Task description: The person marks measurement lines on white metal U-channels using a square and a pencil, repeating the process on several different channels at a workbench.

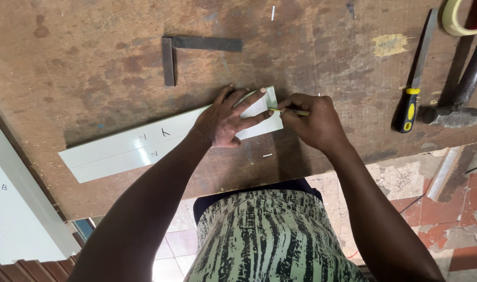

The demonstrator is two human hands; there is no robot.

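A long white strip of board [129, 149] lies slanted on the worn brown workbench [92, 62], with pencil marks along it. My left hand [225, 120] presses flat on the strip's right end, fingers spread. My right hand [312, 121] pinches a yellow pencil [296, 112], its tip touching the strip just beside my left fingertips.
A dark metal try square [183, 52] lies beyond the strip. At the right lie a file with a yellow-black handle [413, 89], a hammer [457, 99] and a roll of tape [454, 21]. White boards [14, 209] lean at the left. The bench's near edge is at my waist.
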